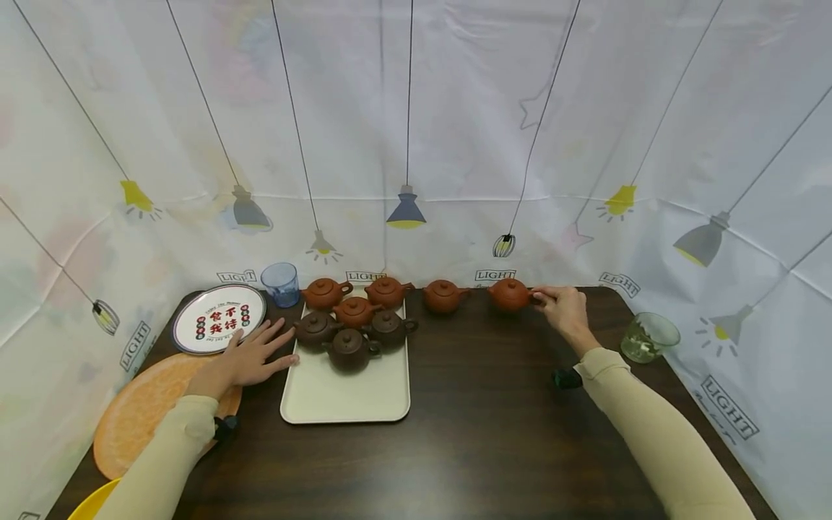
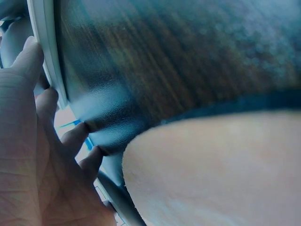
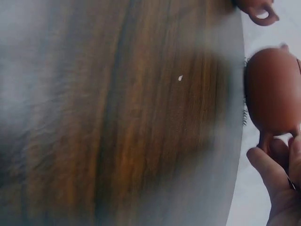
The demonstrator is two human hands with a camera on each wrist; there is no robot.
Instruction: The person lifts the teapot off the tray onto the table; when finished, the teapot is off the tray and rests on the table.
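At the table's back edge, my right hand (image 1: 564, 314) pinches the handle of a reddish-brown clay teapot (image 1: 510, 295). The right wrist view shows thumb and fingers (image 3: 270, 172) at that handle, with the teapot's rounded body (image 3: 273, 89) beyond them. To its left stands a matching teapot (image 1: 442, 297). My left hand (image 1: 250, 357) has its fingers spread, with fingertips at the left edge of a cream tray (image 1: 344, 401). Bunched on the tray's back half are reddish teapots (image 1: 355, 312) and dark brown teapots (image 1: 349, 352).
A blue glass (image 1: 281, 285) stands behind the left hand, beside a white plate (image 1: 221, 318) with red characters. An orange round mat (image 1: 146, 408) lies under the left forearm. A greenish glass (image 1: 648, 337) is at the right edge, and a yellow rim (image 1: 94, 500) shows lower left.
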